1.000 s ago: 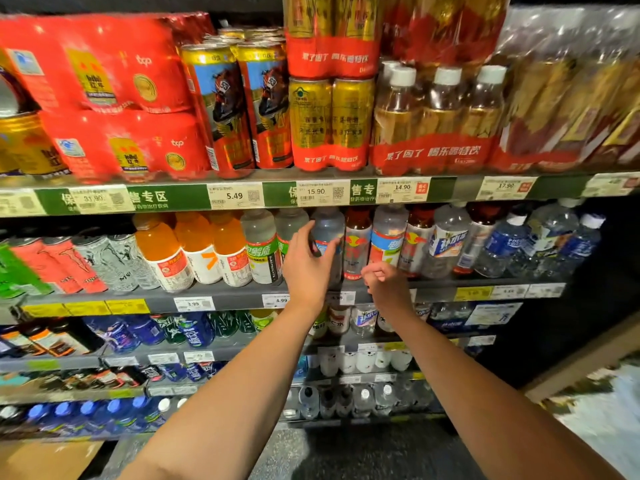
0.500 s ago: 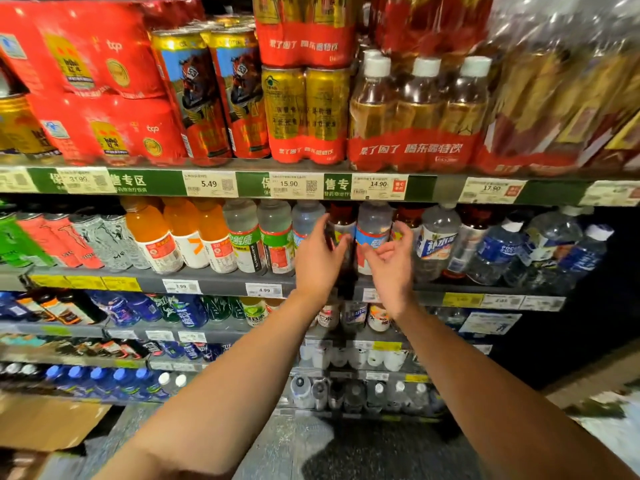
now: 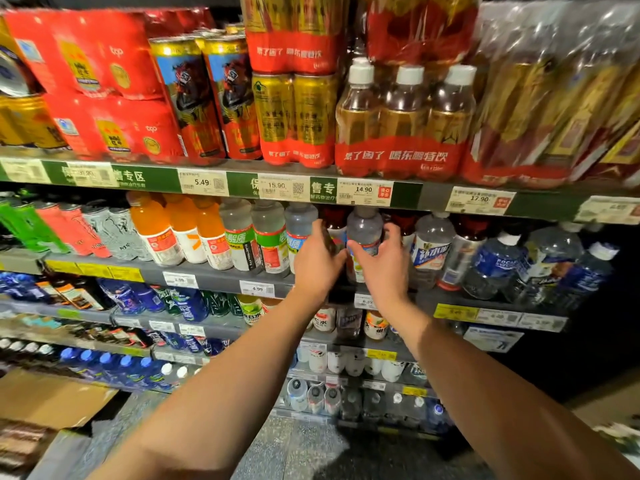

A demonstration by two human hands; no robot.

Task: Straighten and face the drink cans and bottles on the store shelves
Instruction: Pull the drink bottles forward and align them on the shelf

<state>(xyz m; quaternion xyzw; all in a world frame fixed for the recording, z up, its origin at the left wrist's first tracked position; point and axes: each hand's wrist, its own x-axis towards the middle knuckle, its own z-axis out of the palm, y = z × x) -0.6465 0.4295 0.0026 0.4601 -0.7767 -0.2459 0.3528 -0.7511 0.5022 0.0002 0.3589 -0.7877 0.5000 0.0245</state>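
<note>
Clear plastic bottle (image 3: 363, 244) standing upright on the second shelf (image 3: 207, 277), and I've got both hands right at it. My right hand (image 3: 386, 268) sits just to its right with fingers curled round the label. My left hand (image 3: 317, 263) is on its left, touching the dark red-capped bottle (image 3: 334, 230) behind; whether it's gripping, I can't tell. Tight neighbours either side, shelf lip just below, so I'd guess only a twist fits.

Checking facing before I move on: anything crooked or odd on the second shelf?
Yes. At the right end, the blue-labelled bottles lean rightwards with labels at mixed angles, unlike the upright orange bottles at the left. The hands, left and right, are at a clear bottle mid-shelf.
</note>
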